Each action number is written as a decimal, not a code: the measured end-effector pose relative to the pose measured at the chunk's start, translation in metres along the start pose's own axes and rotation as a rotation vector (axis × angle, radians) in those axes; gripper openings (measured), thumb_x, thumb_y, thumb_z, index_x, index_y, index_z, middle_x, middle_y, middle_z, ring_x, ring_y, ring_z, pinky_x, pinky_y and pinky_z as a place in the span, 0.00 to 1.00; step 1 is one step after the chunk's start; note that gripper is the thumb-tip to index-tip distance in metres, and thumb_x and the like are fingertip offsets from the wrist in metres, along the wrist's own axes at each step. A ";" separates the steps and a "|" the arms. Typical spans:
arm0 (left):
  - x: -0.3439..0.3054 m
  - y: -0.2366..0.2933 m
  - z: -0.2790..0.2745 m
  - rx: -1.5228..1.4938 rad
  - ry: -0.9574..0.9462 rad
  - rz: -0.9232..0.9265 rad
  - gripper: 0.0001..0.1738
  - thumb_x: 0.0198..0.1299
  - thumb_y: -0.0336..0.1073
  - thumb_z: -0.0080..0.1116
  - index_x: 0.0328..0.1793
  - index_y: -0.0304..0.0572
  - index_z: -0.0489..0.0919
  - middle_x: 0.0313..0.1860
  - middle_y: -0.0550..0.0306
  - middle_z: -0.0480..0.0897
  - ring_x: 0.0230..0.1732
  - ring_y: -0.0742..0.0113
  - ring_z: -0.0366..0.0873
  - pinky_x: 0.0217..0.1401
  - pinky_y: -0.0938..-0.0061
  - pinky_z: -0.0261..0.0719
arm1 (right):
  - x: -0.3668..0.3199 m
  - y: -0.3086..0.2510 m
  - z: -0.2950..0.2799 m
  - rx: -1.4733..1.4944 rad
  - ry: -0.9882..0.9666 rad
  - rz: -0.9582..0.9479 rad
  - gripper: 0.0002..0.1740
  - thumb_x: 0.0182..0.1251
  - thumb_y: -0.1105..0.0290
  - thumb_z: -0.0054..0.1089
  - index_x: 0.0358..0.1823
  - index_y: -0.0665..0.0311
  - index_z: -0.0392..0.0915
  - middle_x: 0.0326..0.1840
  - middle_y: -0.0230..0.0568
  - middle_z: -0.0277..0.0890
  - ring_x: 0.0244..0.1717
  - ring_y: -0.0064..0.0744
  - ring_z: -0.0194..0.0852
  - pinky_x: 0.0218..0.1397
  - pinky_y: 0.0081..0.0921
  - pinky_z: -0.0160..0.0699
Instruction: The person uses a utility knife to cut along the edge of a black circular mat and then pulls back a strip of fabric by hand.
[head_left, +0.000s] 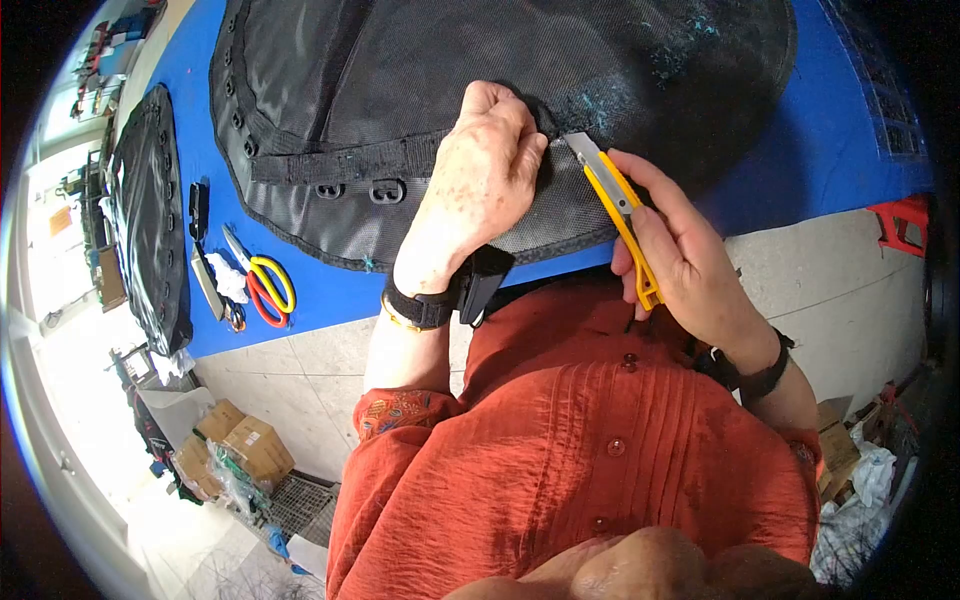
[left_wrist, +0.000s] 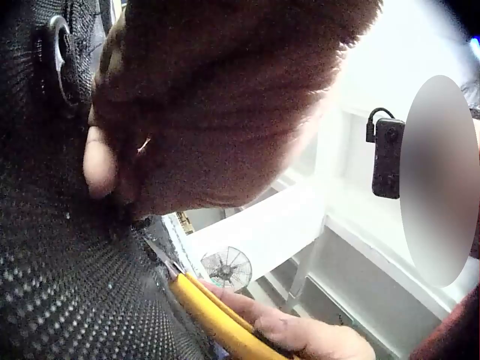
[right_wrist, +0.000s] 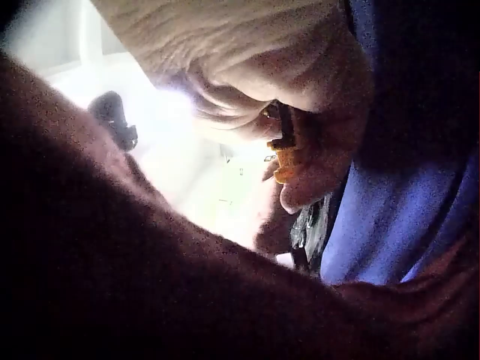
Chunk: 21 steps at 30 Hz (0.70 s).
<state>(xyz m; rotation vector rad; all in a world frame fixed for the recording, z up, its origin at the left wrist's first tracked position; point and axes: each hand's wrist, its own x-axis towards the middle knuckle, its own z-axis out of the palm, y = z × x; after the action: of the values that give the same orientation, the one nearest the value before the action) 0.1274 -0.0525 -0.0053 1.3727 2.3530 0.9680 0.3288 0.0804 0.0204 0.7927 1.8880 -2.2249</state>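
Observation:
A black mesh piece (head_left: 400,90) with a webbing strip (head_left: 350,160) and black plastic loops (head_left: 387,191) lies over the blue table. The left hand (head_left: 485,165) pinches the mesh at the strip's right end; its fingertips are partly hidden. The right hand (head_left: 685,250) grips a yellow utility knife (head_left: 622,205), its blade extended and pointing at the fabric beside the left fingers. In the left wrist view the blade tip of the knife (left_wrist: 217,319) is close to the mesh (left_wrist: 67,277), below the left hand (left_wrist: 210,112). Blue thread bits (head_left: 600,98) lie on the mesh.
On the blue table (head_left: 330,310), left of the mesh, are red-and-yellow-handled scissors (head_left: 268,290), a second cutter (head_left: 207,285), white crumpled material (head_left: 229,278) and another black piece (head_left: 148,220). Cardboard boxes (head_left: 250,450) stand on the floor at lower left; a red object (head_left: 903,227) is at right.

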 end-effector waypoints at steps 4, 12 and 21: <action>0.000 -0.001 0.000 0.005 -0.002 0.014 0.07 0.67 0.28 0.65 0.44 0.30 0.81 0.53 0.39 0.79 0.46 0.39 0.86 0.50 0.54 0.87 | 0.003 0.000 0.001 0.019 -0.006 0.010 0.26 0.91 0.66 0.39 0.86 0.54 0.58 0.34 0.36 0.78 0.26 0.20 0.77 0.26 0.21 0.83; 0.000 -0.001 0.001 -0.025 0.007 0.002 0.07 0.67 0.29 0.66 0.45 0.34 0.79 0.52 0.40 0.79 0.48 0.37 0.84 0.51 0.55 0.83 | 0.005 0.001 0.003 0.034 0.015 0.031 0.26 0.91 0.66 0.41 0.85 0.54 0.60 0.34 0.35 0.78 0.25 0.19 0.77 0.25 0.20 0.82; -0.001 -0.006 -0.001 -0.046 -0.015 0.009 0.07 0.67 0.29 0.65 0.46 0.34 0.80 0.52 0.41 0.79 0.49 0.39 0.84 0.52 0.57 0.83 | 0.003 0.008 0.009 0.006 0.001 0.006 0.25 0.91 0.64 0.43 0.83 0.54 0.64 0.33 0.34 0.77 0.23 0.19 0.76 0.23 0.19 0.79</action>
<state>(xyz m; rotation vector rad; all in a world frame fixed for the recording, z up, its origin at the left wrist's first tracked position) 0.1232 -0.0554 -0.0083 1.3700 2.3011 1.0039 0.3268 0.0712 0.0131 0.7990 1.8780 -2.2283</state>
